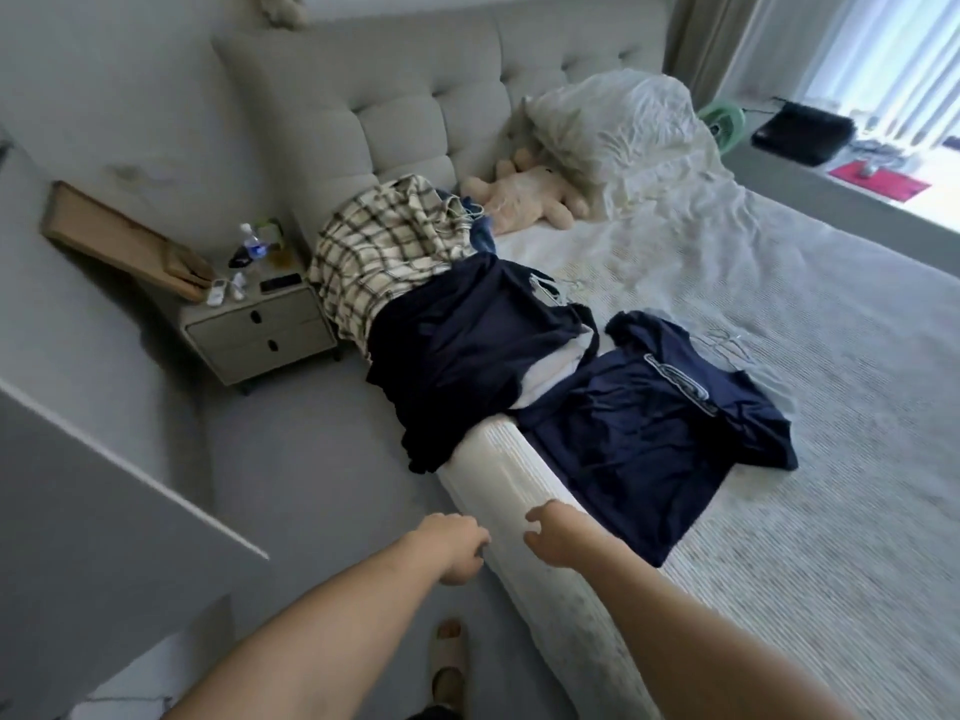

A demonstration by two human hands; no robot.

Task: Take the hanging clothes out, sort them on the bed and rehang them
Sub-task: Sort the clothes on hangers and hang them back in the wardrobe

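Clothes lie in soft, creased heaps along the ribbed white bed (519, 459) edge: a navy shirt (639, 433) spread flat just beyond the right hand (553, 535), a darker navy garment (467, 345) draped over the edge farther ahead, a cream plaid shirt (379, 252) beyond that. Both hands hold nothing; the left hand (457, 550) hangs loosely curled beside the mattress, the right hand's fingers curve half-open above it.

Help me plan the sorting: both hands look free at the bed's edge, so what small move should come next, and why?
Probably reach the right hand forward to the navy printed shirt, the nearest garment, lying flat by itself. Both it and the left hand hold nothing, while the dark pile and plaid shirt lie farther up the bed.
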